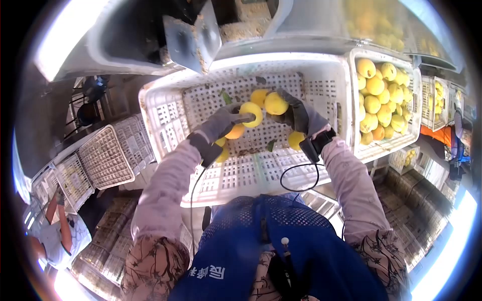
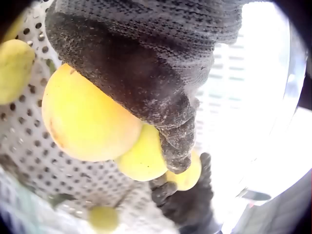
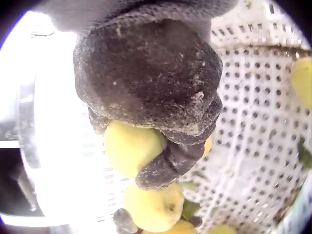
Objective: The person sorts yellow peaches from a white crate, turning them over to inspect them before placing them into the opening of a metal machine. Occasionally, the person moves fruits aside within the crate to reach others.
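Note:
In the head view my gloved left hand [image 1: 219, 124] pinches a round yellow fruit [image 1: 251, 114] at its fingertips. An orange-tinged fruit [image 1: 235, 131] shows right under that palm; it looms large beneath the glove [image 2: 131, 68] in the left wrist view. My gloved right hand [image 1: 297, 114] grips another yellow fruit [image 1: 276, 103], its fingers partly hidden behind it. The right wrist view has a finger curled across this fruit [image 3: 131, 148]. Both hands are close together over a white perforated crate [image 1: 261, 173]. Beyond them lies one more yellow fruit [image 1: 258, 96].
A loose fruit [image 1: 296, 140] and green leaves [image 1: 226, 97] lie on the crate floor. To the right stands a crate [image 1: 357, 145] heaped with yellow fruit. Metal machinery [image 1: 193, 37] borders the far side. Stacked crates [image 1: 106, 156] and another person [image 1: 55, 236] are at left.

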`<state>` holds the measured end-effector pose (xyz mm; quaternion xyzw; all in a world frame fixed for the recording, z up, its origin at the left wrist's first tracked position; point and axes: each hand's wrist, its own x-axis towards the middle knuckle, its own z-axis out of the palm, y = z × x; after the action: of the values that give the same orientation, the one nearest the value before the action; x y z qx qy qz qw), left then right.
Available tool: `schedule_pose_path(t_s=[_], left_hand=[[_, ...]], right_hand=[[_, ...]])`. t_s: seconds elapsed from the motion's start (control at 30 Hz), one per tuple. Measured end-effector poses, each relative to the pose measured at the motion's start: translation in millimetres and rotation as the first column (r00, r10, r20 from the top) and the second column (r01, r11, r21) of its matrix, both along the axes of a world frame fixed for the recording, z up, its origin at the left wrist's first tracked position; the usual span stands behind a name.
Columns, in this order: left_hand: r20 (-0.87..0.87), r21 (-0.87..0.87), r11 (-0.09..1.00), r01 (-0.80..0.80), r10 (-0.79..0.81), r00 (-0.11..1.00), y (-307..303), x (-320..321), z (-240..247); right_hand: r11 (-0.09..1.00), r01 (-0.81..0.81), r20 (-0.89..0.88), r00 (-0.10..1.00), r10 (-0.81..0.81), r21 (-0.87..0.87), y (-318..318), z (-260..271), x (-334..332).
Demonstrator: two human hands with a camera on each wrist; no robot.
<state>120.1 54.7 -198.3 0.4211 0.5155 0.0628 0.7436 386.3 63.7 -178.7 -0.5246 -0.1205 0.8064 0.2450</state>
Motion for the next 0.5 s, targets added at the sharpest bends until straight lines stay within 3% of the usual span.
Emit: schedule_pose_path(t_s=[0.03, 0.07, 0.1, 0.13, 0.17, 0.23, 0.27, 0.3, 0.37, 0.4, 0.43, 0.5], left_hand=[[0.193, -0.099, 0.971, -0.219, 0.234, 0.953, 2, -1, 20], [0.263, -0.058, 0.953, -0.298, 0.302, 0.916, 0, -5, 42], [0.264, -0.031, 0.952, -0.304, 0.301, 0.916, -5, -12, 54], [0.343, -0.135, 0.912, -0.388, 0.41, 0.845, -12, -21, 65], [0.407, -0.246, 0.857, -0.453, 0.516, 0.754, -18, -28, 80], [0.474, -0.216, 0.85, -0.48, 0.521, 0.71, -27, -33, 104], [0.557, -0.229, 0.827, -0.514, 0.544, 0.627, -30, -35, 113], [0.631, -0.25, 0.801, -0.543, 0.561, 0.536, -33, -36, 122], [0.612, -0.208, 0.773, -0.599, 0.581, 0.537, -38, -37, 139], [0.657, 0.011, 0.763, -0.647, 0.482, 0.58, -43, -40, 148], [0.678, 0.225, 0.708, -0.67, 0.38, 0.629, -46, -44, 157], [0.741, 0.335, 0.642, -0.689, 0.273, 0.614, -48, -55, 171]], right_hand=[[1.0, -0.006, -0.003, 1.0, 0.006, 0.023, 2, 5, -6], [0.927, -0.117, 0.086, 0.992, 0.092, 0.355, 5, 7, -13], [0.736, -0.232, 0.195, 0.971, 0.137, 0.636, 8, 22, -23], [0.843, -0.149, 0.055, 0.988, 0.141, 0.517, 5, 44, -23], [0.83, -0.15, 0.051, 0.988, 0.145, 0.536, 4, 61, -27], [0.921, -0.118, -0.139, 0.974, 0.181, 0.371, -2, 85, -35], [0.865, -0.22, 0.066, 0.975, 0.213, 0.45, -9, 92, -48], [0.857, -0.223, 0.064, 0.974, 0.219, 0.465, -13, 102, -55], [0.853, -0.255, 0.103, 0.967, 0.234, 0.455, -19, 129, -67], [0.832, -0.148, 0.057, 0.989, 0.14, 0.534, -21, 168, -82], [0.823, -0.148, 0.058, 0.989, 0.138, 0.549, -25, 169, -84], [0.772, -0.053, -0.095, 0.985, 0.146, 0.633, -29, 170, -87]])
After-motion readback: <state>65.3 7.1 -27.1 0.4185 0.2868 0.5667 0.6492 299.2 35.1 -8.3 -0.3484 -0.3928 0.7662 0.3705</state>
